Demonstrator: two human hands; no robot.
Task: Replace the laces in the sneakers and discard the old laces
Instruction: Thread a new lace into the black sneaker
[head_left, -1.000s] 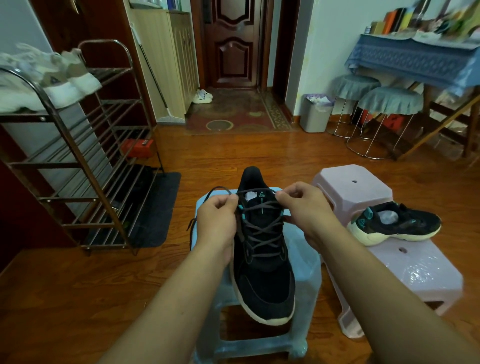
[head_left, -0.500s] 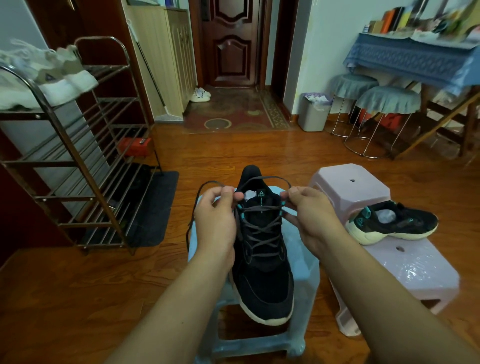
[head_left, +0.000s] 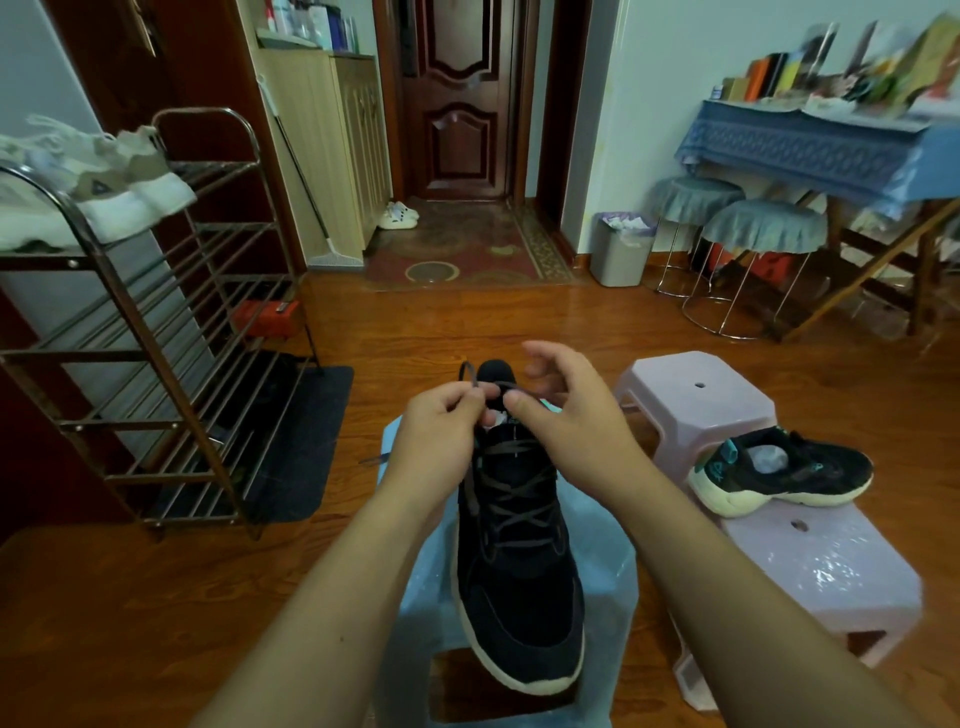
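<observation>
A black sneaker (head_left: 514, 551) with a pale sole sits on a light blue stool (head_left: 608, 587), toe pointing toward the viewer. A dark lace (head_left: 511, 488) criss-crosses its eyelets.

Both bare hands meet over the tongue end of the sneaker. The left hand (head_left: 441, 441) is curled nearly closed, thumb and forefinger pinching a loop of the lace that pokes up just past the fingertips. The right hand (head_left: 566, 415) is partly open: its thumb presses toward the lace at the top of the sneaker, just beside the left fingertips, while its other fingers arch loosely above. Whether the right thumb and forefinger actually grip the lace cannot be made out.

To the right, a second black sneaker (head_left: 779, 473) with teal trim lies across the gap between two pink stools (head_left: 696, 400), its eyelets bare of lacing as far as can be seen.

A metal shoe rack (head_left: 156, 332) stands to the left with pale shoes on its top shelf. A grey bin (head_left: 621, 249) stands against the far wall.
</observation>
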